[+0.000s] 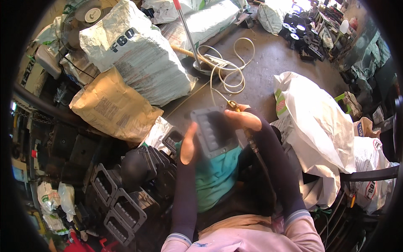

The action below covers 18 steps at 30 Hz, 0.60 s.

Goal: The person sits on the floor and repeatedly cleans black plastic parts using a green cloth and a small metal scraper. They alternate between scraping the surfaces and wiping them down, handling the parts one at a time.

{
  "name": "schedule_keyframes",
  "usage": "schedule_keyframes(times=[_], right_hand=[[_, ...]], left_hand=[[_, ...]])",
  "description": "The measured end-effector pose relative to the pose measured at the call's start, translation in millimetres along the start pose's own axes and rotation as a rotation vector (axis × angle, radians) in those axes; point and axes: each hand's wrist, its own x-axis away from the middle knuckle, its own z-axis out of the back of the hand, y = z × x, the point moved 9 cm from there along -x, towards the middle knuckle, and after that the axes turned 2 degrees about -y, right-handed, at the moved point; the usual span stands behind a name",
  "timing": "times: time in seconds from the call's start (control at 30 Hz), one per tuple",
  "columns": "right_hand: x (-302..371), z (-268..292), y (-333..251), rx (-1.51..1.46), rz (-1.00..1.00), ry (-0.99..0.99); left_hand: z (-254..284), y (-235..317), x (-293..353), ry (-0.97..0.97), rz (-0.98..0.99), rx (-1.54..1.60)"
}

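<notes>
Over my lap, a rectangular grey plastic frame (202,136) with a deep ridged recess is held up, slightly blurred. My left hand (189,145) grips its left edge, thumb along the rim. My right hand (247,119) is closed round what looks like a brass air blow gun (233,105), close against the frame's upper right edge; part of the tool is hidden by the fingers. Below that hand hangs a metal hose fitting (252,145) with a dark hose. A teal cloth (218,180) covers my lap under the frame.
Several similar dark frames (125,212) are piled to my left. Brown (113,105) and white sacks (138,54) lie ahead left. A large white sack (315,122) stands at right. A cream hose (242,75) coils on the floor beside a long-handled dustpan (202,67). More black parts (299,35) lie far right.
</notes>
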Motion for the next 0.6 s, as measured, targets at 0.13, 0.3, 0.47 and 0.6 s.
schedule_keyframes(times=[0.13, 0.3, 0.47, 0.6], right_hand=[[-7, 2, -5, -0.023, -0.022, -0.027], [28, 18, -42, 0.304, 0.043, 0.364], [69, -30, -23, 0.599, -0.007, 0.275], [51, -28, -5, 1.035, -0.217, 0.390]], left_hand=[[32, 7, -3, 0.204, -0.039, -0.361], [79, 20, -37, 0.436, -0.172, 0.023], [96, 44, -87, 0.495, -0.330, -0.081], [105, 37, -97, 0.551, -0.323, -0.014]])
